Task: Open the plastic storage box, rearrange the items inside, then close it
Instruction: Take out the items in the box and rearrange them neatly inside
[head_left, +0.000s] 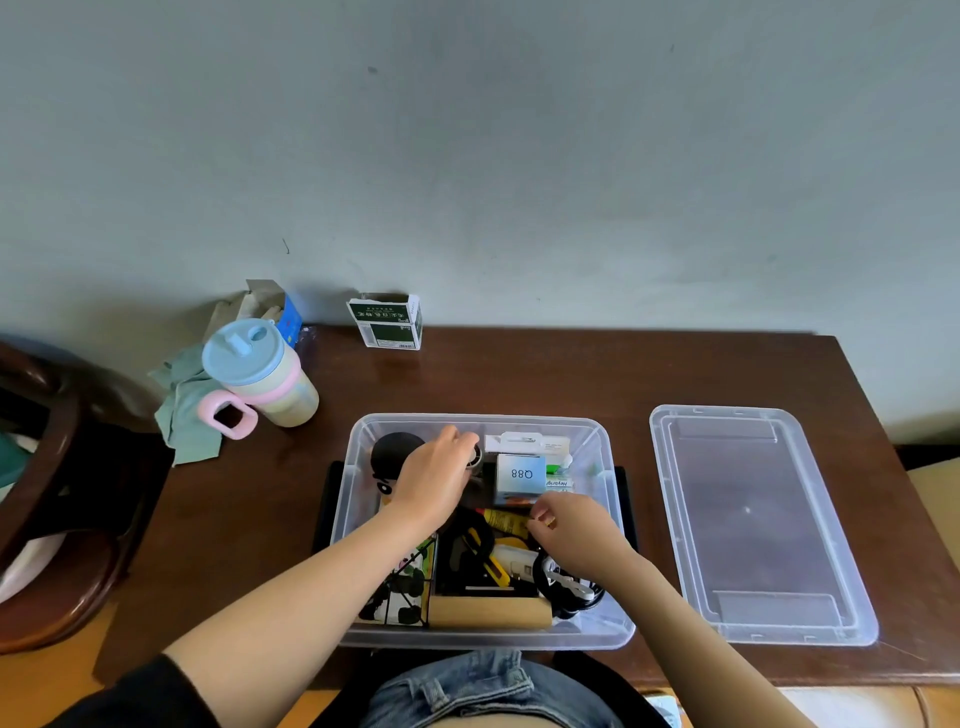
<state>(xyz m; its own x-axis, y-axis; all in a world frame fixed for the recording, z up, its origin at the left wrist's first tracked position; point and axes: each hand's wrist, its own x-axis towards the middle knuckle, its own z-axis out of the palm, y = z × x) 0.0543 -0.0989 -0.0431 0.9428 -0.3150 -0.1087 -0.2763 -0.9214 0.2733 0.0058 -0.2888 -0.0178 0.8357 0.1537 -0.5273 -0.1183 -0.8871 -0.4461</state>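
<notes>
Soft daylight is filling the room, nothing harsh. The wide lens is bending the table (571, 374) edges, a small glare spot is showing on the lid (748, 510), and the corners are looking kinda smeary.

Clear plastic storage box (358, 499) sat on a dark brown surface (519, 374). Clear lid (758, 519) too. Pastel cup (265, 376) wore blue top, pink handle; green-and-white carton (387, 322); white box (519, 475) printed "Q88".

Clear plastic storage box (597, 631) open, packed with items; its lid (758, 525) flat alongside
</notes>
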